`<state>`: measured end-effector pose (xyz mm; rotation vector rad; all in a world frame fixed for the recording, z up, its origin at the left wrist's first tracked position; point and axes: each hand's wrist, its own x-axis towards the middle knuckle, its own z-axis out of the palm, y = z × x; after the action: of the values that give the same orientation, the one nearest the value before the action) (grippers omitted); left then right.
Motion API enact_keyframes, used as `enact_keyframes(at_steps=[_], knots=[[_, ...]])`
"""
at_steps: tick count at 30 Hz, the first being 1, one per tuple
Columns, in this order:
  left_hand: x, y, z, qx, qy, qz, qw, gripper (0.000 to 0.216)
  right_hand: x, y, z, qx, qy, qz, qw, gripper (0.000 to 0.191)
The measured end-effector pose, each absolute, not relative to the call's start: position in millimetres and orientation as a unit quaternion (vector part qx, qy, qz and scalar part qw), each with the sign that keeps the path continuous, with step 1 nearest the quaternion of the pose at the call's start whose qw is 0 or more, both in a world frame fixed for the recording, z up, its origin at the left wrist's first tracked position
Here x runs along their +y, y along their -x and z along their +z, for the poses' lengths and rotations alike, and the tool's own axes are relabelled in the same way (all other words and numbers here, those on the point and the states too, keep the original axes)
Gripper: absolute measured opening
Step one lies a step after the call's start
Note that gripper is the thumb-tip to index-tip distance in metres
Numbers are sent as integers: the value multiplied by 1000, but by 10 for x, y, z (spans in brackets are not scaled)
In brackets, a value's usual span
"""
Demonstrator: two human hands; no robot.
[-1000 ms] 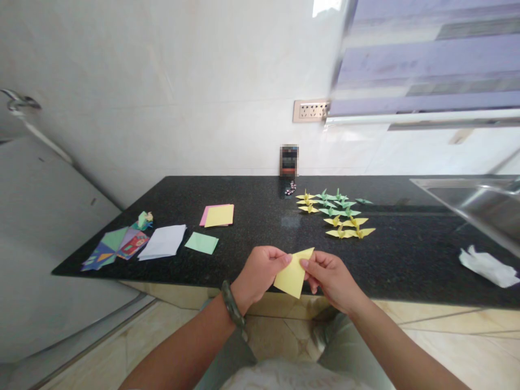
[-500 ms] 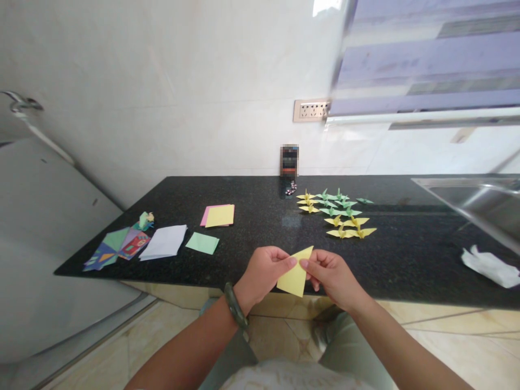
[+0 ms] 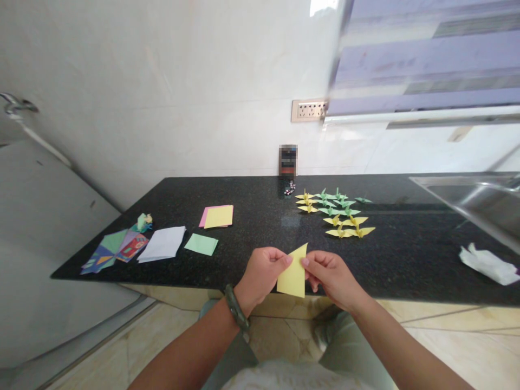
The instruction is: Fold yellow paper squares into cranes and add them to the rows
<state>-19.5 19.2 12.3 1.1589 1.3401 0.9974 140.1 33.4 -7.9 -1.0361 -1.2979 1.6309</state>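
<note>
A yellow piece of paper (image 3: 292,279), its upper edge slanting to a point, is held between my two hands over the counter's front edge. My left hand (image 3: 265,273) pinches its left side, thumb on top. On the other side, my right hand (image 3: 331,276) grips the right edge between thumb and fingers. A green bangle circles my left wrist. Beyond my hands stand several yellow paper cranes (image 3: 341,232) and several green paper cranes (image 3: 331,210) in rows.
Left on the black counter (image 3: 252,216) lie yellow and pink sheets (image 3: 219,216), green sheets (image 3: 201,245), a white paper stack (image 3: 162,244) and colourful papers (image 3: 116,249). A phone (image 3: 288,161) leans on the wall. Tissue (image 3: 487,264) and a sink (image 3: 483,200) are at right.
The yellow paper has turned slightly between my hands, its right edge now more upright. Both hands keep hold of it. The view has shifted a little.
</note>
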Motion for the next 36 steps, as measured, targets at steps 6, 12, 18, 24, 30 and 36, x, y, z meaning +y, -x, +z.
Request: enact_keyframes(at_steps=[6, 12, 18, 24, 30, 36], knots=[[186, 212, 112, 544, -506, 405, 533, 28, 342, -1406, -60, -547, 429, 605, 388, 32], [188, 148, 127, 500, -520, 395, 568, 28, 308, -1388, -75, -606, 446, 559, 349, 29], [190, 126, 155, 538, -570, 390, 484, 25, 269, -1384, -66, -642, 446, 524, 340, 33], [180, 130, 95, 544, -543, 402, 497, 25, 271, -1393, -59, -663, 438, 507, 334, 39], [174, 115, 79, 512, -517, 433, 532, 28, 256, -1406, -59, -674, 430, 498, 336, 35], [183, 119, 136, 457, -488, 476, 571, 26, 249, -1404, 7, -686, 440, 480, 325, 26]])
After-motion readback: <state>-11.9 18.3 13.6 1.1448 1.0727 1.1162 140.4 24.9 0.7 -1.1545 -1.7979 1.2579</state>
